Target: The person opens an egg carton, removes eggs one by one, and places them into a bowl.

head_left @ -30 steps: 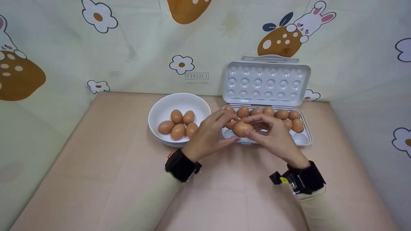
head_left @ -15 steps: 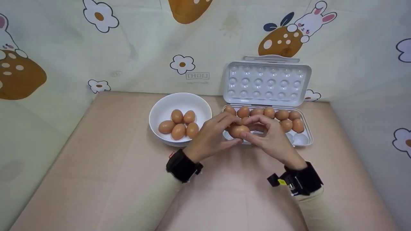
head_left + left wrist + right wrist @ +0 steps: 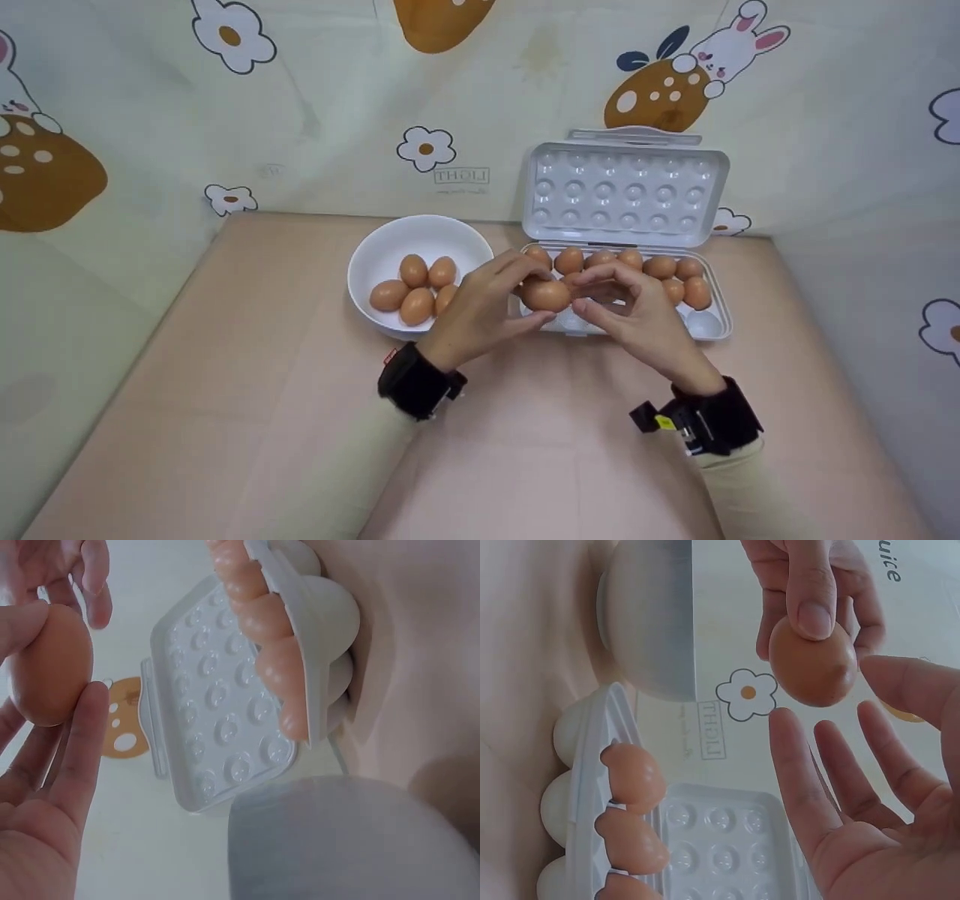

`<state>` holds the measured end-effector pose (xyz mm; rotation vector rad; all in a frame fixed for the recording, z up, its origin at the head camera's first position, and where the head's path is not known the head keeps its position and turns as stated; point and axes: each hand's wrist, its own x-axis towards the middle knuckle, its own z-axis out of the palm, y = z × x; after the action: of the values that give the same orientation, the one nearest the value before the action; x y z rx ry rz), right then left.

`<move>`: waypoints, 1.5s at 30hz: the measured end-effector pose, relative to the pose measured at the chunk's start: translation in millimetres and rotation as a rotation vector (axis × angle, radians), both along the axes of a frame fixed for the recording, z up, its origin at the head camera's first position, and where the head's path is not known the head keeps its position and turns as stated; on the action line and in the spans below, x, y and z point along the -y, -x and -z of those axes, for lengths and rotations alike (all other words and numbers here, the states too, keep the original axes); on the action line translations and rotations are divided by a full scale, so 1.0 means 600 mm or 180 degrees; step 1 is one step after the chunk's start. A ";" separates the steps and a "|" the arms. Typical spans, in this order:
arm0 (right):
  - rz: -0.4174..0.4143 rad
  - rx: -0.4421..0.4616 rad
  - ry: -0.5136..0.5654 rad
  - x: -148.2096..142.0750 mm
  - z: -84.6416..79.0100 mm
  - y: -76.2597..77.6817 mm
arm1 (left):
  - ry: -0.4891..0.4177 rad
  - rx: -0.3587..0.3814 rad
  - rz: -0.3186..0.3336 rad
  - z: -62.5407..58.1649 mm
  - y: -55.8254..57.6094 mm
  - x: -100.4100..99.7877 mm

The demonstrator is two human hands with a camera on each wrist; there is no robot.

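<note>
The left hand [image 3: 472, 311] pinches 1 brown egg [image 3: 546, 296] at its fingertips, thumb on the near side, fingers on the far side. The right hand [image 3: 641, 319] faces it, fingers parted, curved and empty, just clear of the egg. Behind the fingers stands an opened carton [image 3: 626, 191]; left of them, a white bowl [image 3: 375, 259].

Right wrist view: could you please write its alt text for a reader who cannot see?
A person's left hand holds a brown egg, with the open right hand close to it. At the picture's lower left, an open carton holds several more eggs; above it in the picture is a pale bowl.
</note>
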<state>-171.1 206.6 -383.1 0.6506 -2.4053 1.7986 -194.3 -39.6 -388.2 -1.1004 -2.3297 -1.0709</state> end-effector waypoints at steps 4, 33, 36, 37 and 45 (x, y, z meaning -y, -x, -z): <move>0.0043 -0.0006 0.0049 -0.005 -0.001 -0.001 | -0.0029 0.0109 -0.0131 -0.010 0.003 0.014; 0.0119 -0.0073 -0.0145 -0.015 -0.014 0.004 | 0.0827 0.1050 -0.0789 -0.091 0.084 0.118; 0.0139 -0.0078 -0.0155 -0.020 -0.013 0.003 | 0.1126 0.1297 -0.0785 -0.092 0.101 0.113; 0.0145 -0.0077 -0.0153 -0.021 -0.013 0.004 | 0.1235 0.1355 -0.0783 -0.091 0.106 0.111; 0.0154 -0.0099 -0.0118 -0.026 -0.014 0.005 | 0.1770 0.1704 -0.0696 -0.074 0.131 0.101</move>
<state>-173.9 222.2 -374.8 0.6134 -2.4180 1.7166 -272.9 -100.0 -344.0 -0.7446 -3.2184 -0.7078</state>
